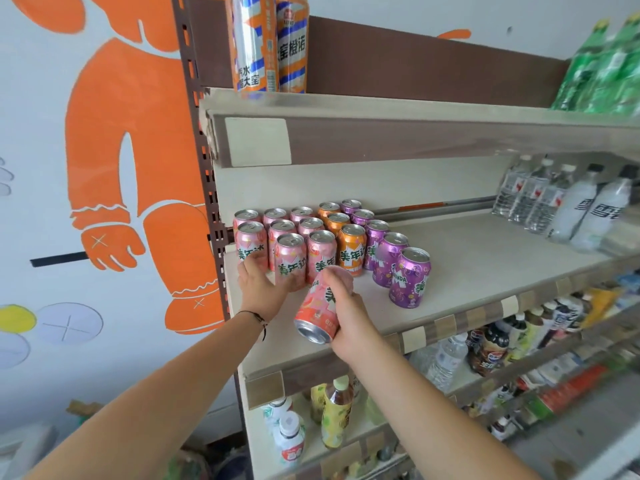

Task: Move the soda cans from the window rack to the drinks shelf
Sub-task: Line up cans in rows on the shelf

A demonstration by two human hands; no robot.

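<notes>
Several soda cans stand in rows at the left of the beige drinks shelf (485,258): pink ones on the left, orange ones (351,249) in the middle, purple ones (410,277) on the right. My right hand (346,313) grips a pink can (317,311), tilted with its base toward me, just above the shelf's front. My left hand (261,287) rests with its fingers against the front pink can (291,258) in the left rows. The window rack is out of view.
A higher shelf (381,133) overhangs the cans, carrying tall orange cans (268,43) and green bottles (602,71). Water bottles (530,195) stand at the right of the drinks shelf. Bottled drinks fill the lower shelves. A brown perforated upright (194,109) bounds the left side.
</notes>
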